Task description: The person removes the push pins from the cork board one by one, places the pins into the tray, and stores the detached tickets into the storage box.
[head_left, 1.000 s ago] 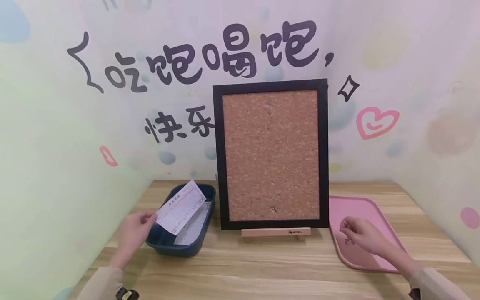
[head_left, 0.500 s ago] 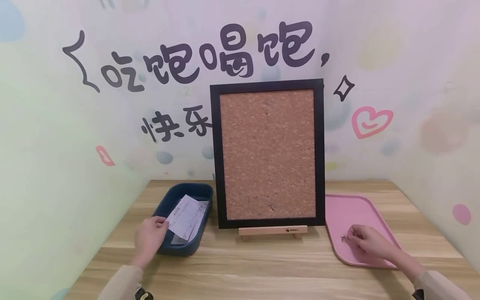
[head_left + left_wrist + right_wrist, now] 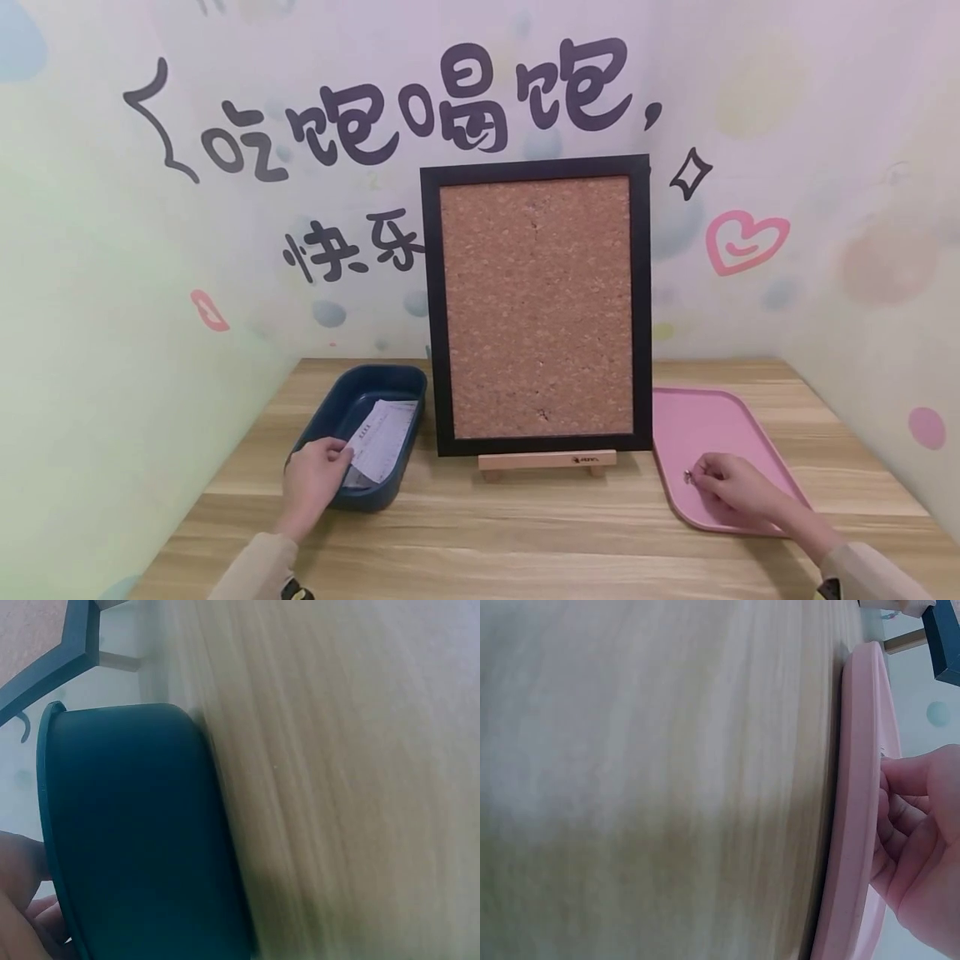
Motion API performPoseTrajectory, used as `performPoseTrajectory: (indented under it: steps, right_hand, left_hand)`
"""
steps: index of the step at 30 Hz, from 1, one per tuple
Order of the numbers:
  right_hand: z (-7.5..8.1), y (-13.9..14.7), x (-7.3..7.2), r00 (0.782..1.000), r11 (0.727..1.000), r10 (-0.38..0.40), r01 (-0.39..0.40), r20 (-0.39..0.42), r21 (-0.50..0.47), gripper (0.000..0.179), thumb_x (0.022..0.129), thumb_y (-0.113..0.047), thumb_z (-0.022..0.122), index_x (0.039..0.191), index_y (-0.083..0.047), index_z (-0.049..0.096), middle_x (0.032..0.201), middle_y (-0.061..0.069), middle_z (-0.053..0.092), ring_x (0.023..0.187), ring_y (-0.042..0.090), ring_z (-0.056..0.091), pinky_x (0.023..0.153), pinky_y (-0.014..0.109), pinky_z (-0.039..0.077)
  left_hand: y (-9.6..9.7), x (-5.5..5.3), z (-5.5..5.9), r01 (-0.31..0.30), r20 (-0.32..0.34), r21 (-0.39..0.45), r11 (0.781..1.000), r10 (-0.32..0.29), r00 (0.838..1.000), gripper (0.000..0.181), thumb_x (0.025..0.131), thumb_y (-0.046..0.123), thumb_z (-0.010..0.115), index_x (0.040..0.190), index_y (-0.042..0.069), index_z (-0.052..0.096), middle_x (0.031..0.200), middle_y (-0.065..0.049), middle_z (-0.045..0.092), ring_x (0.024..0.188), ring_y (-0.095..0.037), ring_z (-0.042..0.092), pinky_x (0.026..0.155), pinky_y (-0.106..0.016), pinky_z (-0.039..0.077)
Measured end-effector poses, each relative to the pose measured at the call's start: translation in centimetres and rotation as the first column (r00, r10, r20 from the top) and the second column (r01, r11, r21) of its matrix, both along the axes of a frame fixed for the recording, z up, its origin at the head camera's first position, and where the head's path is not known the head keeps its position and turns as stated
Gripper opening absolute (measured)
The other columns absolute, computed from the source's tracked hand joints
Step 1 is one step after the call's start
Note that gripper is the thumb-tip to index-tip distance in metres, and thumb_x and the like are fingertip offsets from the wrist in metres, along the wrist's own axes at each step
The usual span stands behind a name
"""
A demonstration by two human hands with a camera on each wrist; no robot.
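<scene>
My left hand [image 3: 315,483] pinches a printed paper slip [image 3: 381,442] by its left edge, low inside the dark blue bin [image 3: 324,433]. More slips lie beneath it. In the left wrist view the bin's wall [image 3: 135,825] hides the paper, and only part of the hand [image 3: 22,907] shows. At the right, my right hand [image 3: 738,485] is low over the pink tray [image 3: 723,417], fingers curled, with a small shiny metal piece [image 3: 687,477] at the pinched fingertips. Its exact kind is too small to tell. The right wrist view shows that hand [image 3: 915,832] behind the tray's rim [image 3: 855,810].
A black-framed cork board [image 3: 538,308] leans on a small wooden easel [image 3: 547,461] between bin and tray. The bare wooden table [image 3: 525,533] runs in front of them. A patterned wall [image 3: 360,50] with lettering closes off the back.
My left hand has moved right and down, lowering the slip from above the bin onto the slips inside. The right hand has shifted slightly right and down over the tray.
</scene>
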State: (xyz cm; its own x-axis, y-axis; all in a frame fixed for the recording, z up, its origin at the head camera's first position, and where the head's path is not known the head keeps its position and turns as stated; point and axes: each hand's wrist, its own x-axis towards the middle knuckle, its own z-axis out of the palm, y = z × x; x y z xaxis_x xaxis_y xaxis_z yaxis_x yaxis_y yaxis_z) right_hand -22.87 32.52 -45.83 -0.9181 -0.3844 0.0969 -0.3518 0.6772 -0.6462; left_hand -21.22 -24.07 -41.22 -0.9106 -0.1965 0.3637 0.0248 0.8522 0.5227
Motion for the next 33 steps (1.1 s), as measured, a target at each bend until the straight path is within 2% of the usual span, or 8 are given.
performPoseTrajectory:
  steps: [4,8,15,20,25,28,33]
  right_hand:
    - [0.1,0.1,0.1,1.0,1.0,0.008,-0.008,0.002,-0.011,0.005,0.086,-0.004,0.055,0.082,-0.001,0.057,0.066,-0.004,0.056,0.049,0.0,0.045,0.044,0.022,0.041]
    - [0.1,0.2,0.2,1.0,1.0,-0.004,0.004,0.017,-0.015,0.004,0.086,-0.003,0.056,0.084,0.0,0.057,0.07,-0.002,0.06,0.05,0.001,0.045,0.044,0.022,0.042]
    - [0.0,0.1,0.3,1.0,1.0,-0.03,0.03,0.011,0.008,0.004,0.084,-0.004,0.057,0.084,0.0,0.057,0.072,0.0,0.063,0.049,0.001,0.046,0.044,0.022,0.042]
    - [0.0,0.1,0.3,0.999,0.999,-0.038,0.038,0.015,0.017,0.004,0.085,-0.005,0.057,0.085,-0.001,0.057,0.073,0.0,0.062,0.049,0.001,0.046,0.045,0.022,0.042]
    - [0.1,0.1,0.3,1.0,1.0,-0.014,0.014,0.008,0.007,0.006,0.087,-0.007,0.057,0.085,-0.001,0.057,0.072,-0.002,0.061,0.049,0.0,0.045,0.044,0.022,0.042]
    - [0.1,0.1,0.2,1.0,1.0,0.004,-0.004,-0.002,-0.003,0.005,0.086,-0.006,0.057,0.084,-0.001,0.058,0.07,-0.003,0.06,0.049,0.0,0.045,0.044,0.022,0.042]
    - [0.1,0.1,-0.1,0.999,0.999,0.031,-0.032,-0.026,-0.013,0.005,0.086,-0.005,0.058,0.083,-0.001,0.058,0.069,-0.004,0.06,0.049,-0.001,0.045,0.042,0.022,0.042]
  left_hand:
    - [-0.1,-0.2,-0.1,0.04,0.067,0.017,0.999,-0.041,0.997,0.018,0.079,0.012,0.065,0.084,-0.006,0.067,0.073,-0.015,0.068,0.068,-0.027,0.065,0.061,-0.039,0.047]
    - [-0.3,-0.6,-0.1,0.119,0.138,0.015,0.993,-0.12,0.983,0.019,0.077,0.012,0.068,0.085,-0.005,0.067,0.075,-0.014,0.068,0.067,-0.023,0.064,0.06,-0.037,0.049]
    - [-0.7,-1.0,0.2,0.172,0.19,0.018,0.985,-0.173,0.966,0.022,0.072,0.01,0.073,0.085,-0.006,0.066,0.071,-0.012,0.068,0.066,-0.022,0.064,0.06,-0.036,0.049]
    - [-0.8,-1.2,0.2,0.191,0.234,0.034,0.981,-0.194,0.953,0.024,0.071,0.01,0.073,0.086,-0.007,0.066,0.069,-0.01,0.067,0.063,-0.019,0.063,0.06,-0.035,0.049]
    - [-1.0,-1.3,0.0,0.192,0.283,0.007,0.981,-0.186,0.941,0.022,0.072,0.012,0.074,0.084,-0.004,0.067,0.068,-0.006,0.066,0.062,-0.016,0.06,0.059,-0.033,0.048]
    - [-1.1,-1.3,0.0,0.191,0.288,-0.025,0.981,-0.176,0.941,0.022,0.071,0.015,0.075,0.082,-0.002,0.067,0.068,-0.004,0.065,0.061,-0.015,0.059,0.058,-0.033,0.047]
    - [-1.4,-1.2,0.0,0.194,0.254,-0.07,0.979,-0.17,0.952,0.022,0.069,0.018,0.076,0.077,-0.001,0.067,0.066,-0.005,0.065,0.06,-0.015,0.059,0.058,-0.033,0.047]
